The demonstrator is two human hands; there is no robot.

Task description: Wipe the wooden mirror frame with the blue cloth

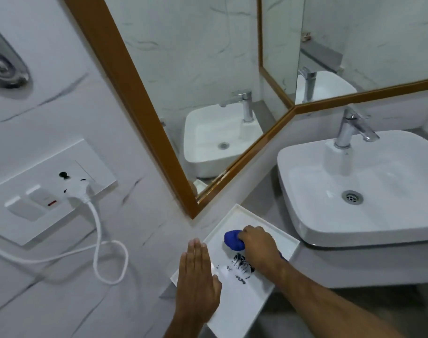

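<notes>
Socket [49, 189] and cord [98, 242] left of tray [234, 311]. Left hand [198, 279] flat, fingers together, at tray's left rim, holding nothing. Right hand [256, 242] clamped on cloth [232, 239] in tray. Step: picking up. Next: lift to frame [135, 93], whose corner sits just above tray. Open room there; basin [368, 189] crowds right.

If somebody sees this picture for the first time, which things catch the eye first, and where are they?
The wooden mirror frame runs slantwise across the upper middle, with the washbasin reflected in its glass. Lower centre, the right hand grips the blue cloth on a white tray, while the left hand lies flat and open on the tray's left edge. The washbasin fills the right.
</notes>
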